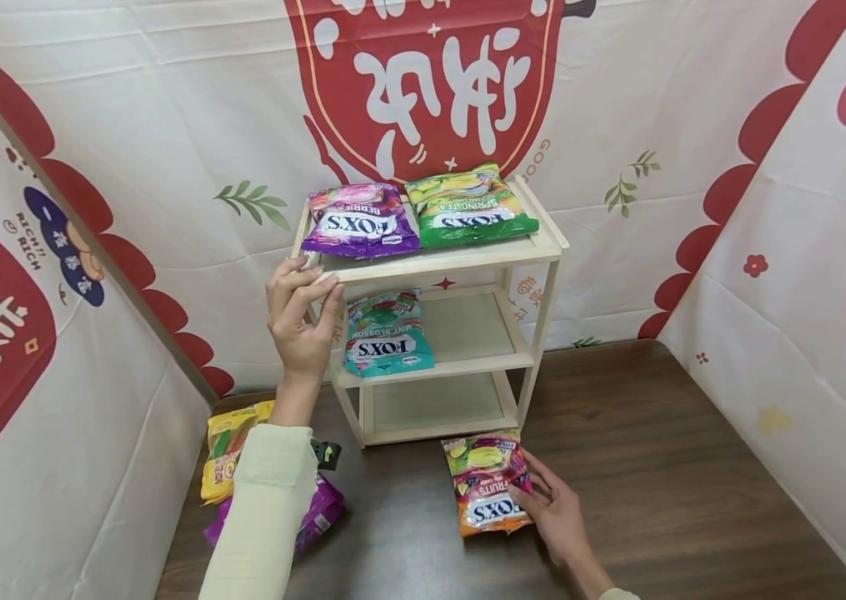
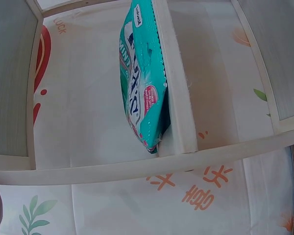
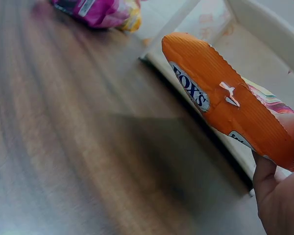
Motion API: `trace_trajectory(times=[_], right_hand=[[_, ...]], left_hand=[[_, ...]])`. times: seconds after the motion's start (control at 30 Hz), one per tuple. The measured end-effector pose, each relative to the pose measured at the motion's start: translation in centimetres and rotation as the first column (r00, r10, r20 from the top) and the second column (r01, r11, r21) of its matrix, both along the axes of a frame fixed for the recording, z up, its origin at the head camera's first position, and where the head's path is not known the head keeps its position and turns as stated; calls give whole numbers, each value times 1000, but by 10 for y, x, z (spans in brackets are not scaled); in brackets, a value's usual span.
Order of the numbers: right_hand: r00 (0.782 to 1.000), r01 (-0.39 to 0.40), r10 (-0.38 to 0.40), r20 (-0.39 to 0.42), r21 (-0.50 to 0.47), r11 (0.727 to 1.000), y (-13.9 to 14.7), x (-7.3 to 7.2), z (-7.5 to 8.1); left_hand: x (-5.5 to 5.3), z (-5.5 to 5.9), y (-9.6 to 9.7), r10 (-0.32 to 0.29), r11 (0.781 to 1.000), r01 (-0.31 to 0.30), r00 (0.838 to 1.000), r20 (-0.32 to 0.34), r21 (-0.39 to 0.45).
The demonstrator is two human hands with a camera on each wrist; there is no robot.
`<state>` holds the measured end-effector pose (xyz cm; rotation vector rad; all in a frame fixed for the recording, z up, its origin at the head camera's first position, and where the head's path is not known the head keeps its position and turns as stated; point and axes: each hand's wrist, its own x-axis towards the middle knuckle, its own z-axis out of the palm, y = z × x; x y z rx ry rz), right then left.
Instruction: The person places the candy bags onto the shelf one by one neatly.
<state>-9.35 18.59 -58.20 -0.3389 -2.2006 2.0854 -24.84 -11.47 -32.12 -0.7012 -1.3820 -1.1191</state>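
Observation:
My left hand (image 1: 301,321) grips the upper left corner of a small three-tier wooden shelf (image 1: 438,268). My right hand (image 1: 561,517) holds an orange and magenta Fox's Fruits candy bag (image 1: 486,483) by its right side, with the thumb on its front. In the right wrist view the bag's orange end (image 3: 220,93) is in front of the shelf's lower part. A purple Berries bag (image 1: 362,221) and a green Spring Tea bag (image 1: 471,208) lie side by side on the top tier. On the middle tier's left side is a teal Mint Blossom bag (image 1: 388,333).
A yellow candy bag (image 1: 227,450) and a purple bag (image 1: 321,517) lie at the table's left, partly hidden by my left sleeve (image 1: 261,508). The shelf stands on a dark wooden table (image 1: 640,467). Printed cloth walls (image 1: 190,100) enclose the back and sides.

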Motion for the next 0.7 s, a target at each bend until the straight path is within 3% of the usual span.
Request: trace_trajectory(times=[0.13,0.27,0.37,0.7], right_hand=[[998,-7,8,-59,10,1000,1,-1,14],[996,-11,10,-94,-3,1000,1,-1,28],[995,-9,7,-100,-19,1000,1,-2,38],[989,19,-18,-145,2,1000,3,-10,66]], left_hand=[[1,1,1,4,1000,-4,1000,-6,-2],[-13,-11,-5,3,1000,-3,1000,-7,-5],[-16,-14,-7,0,1000,0,1000,0,-13],[-16,-14,-8,-8,1000,8,1000,-7,-11]])
